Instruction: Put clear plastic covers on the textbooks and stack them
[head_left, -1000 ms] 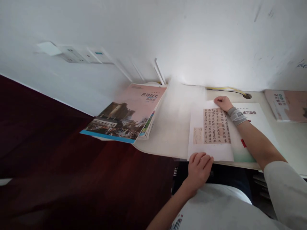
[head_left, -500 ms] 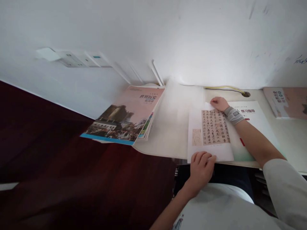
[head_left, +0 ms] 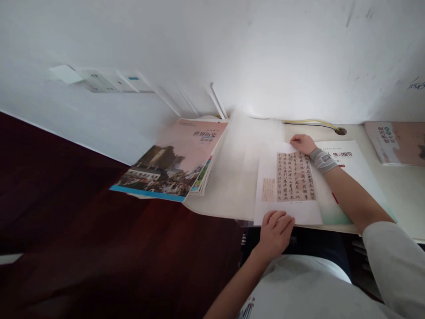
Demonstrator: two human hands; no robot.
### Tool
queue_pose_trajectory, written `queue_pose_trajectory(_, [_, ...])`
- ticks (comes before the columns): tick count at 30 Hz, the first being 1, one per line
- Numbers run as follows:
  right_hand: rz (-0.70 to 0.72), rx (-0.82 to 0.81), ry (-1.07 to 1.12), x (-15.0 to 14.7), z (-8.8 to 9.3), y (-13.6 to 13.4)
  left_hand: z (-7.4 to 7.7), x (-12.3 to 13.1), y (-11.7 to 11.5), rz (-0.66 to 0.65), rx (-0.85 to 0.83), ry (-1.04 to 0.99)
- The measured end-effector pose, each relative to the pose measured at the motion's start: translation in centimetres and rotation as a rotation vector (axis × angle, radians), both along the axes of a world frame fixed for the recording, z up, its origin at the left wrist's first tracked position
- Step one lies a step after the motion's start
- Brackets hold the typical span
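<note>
A white page [head_left: 287, 212] printed with columns of Chinese brush calligraphy lies on the desk in front of me. My left hand [head_left: 276, 230] grips its bottom edge, with the fingers curled over the front. At the top edge, my right hand [head_left: 303, 144], with a grey band round the wrist, pinches the page between closed fingers. I cannot tell whether it is a loose sheet or part of a booklet. Just to its right, partly under the page and my right forearm, is a white workbook [head_left: 358, 177] with Chinese lettering and a green lower edge.
A pink history atlas [head_left: 172, 155] tops a stack at the desk's left end and overhangs the edge. Another pink book [head_left: 403, 144] lies at the far right. A yellow and black cable [head_left: 312, 122] runs to a hole by the wall. Wall sockets [head_left: 109, 82] are at left.
The page has shifted slightly left and lies a little flatter, showing more of its printed area. My left hand has moved slightly left with it; my right hand has barely moved.
</note>
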State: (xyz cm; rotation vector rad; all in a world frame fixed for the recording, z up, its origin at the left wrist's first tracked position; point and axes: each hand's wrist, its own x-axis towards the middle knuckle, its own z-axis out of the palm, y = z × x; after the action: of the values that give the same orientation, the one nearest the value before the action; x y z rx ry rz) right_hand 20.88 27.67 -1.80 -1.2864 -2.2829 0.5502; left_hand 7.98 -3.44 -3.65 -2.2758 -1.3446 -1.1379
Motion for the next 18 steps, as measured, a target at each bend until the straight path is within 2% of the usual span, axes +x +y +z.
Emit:
queue_pose_trajectory(9, [0.063,0.053,0.127,0.3,0.2,0.0,-0.1,0.7,-0.2,0.11,-0.023,-0.074])
queue_pose_trajectory(14, [0.072,0.112,0.03,0.1,-0.2,0.1,-0.2,0.3,-1.7,0.099,-0.042,-0.131])
queue_pose_trajectory(16, [0.024,0.139,0.026,0.0,-0.2,0.0,-0.4,-0.2,-2.9,0.035,-0.114,-0.234])
queue_pose_trajectory(18, [-0.04,0.179,0.044,-0.2,0.0,-0.3,-1.0,-0.8,-4.0,0.009,-0.312,-0.434])
